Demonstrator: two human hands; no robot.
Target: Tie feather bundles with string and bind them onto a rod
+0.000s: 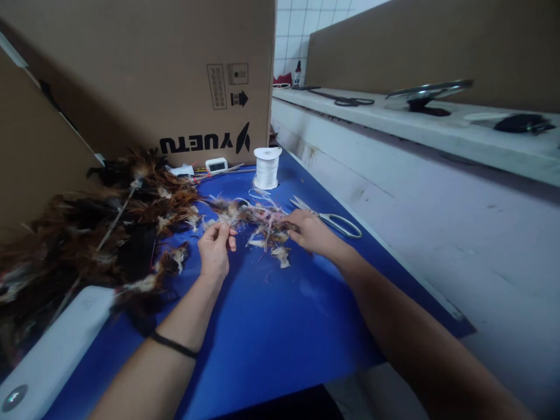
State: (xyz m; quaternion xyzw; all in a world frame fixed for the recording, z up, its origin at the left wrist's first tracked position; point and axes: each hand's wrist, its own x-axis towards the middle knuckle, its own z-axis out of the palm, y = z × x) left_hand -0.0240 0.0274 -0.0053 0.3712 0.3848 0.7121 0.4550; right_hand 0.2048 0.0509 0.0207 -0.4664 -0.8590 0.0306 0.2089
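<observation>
My left hand (pixel 215 248) is raised a little over the blue table cover (pixel 271 326), its fingers pinched together on a small tuft of feathers. My right hand (pixel 311 230) rests on the cover with its fingers curled into a small heap of pale and brown feathers (pixel 266 227) mixed with thread. A white spool of thread (pixel 266 167) stands just behind that heap. Scissors (pixel 336 221) lie right beside my right hand.
A big pile of dark brown feathers (pixel 87 233) fills the left side. A cardboard box (pixel 166 76) stands behind it, with a small white device (pixel 216 165) at its foot. A white flat device (pixel 48 356) lies front left. A white ledge (pixel 415 122) runs along the right.
</observation>
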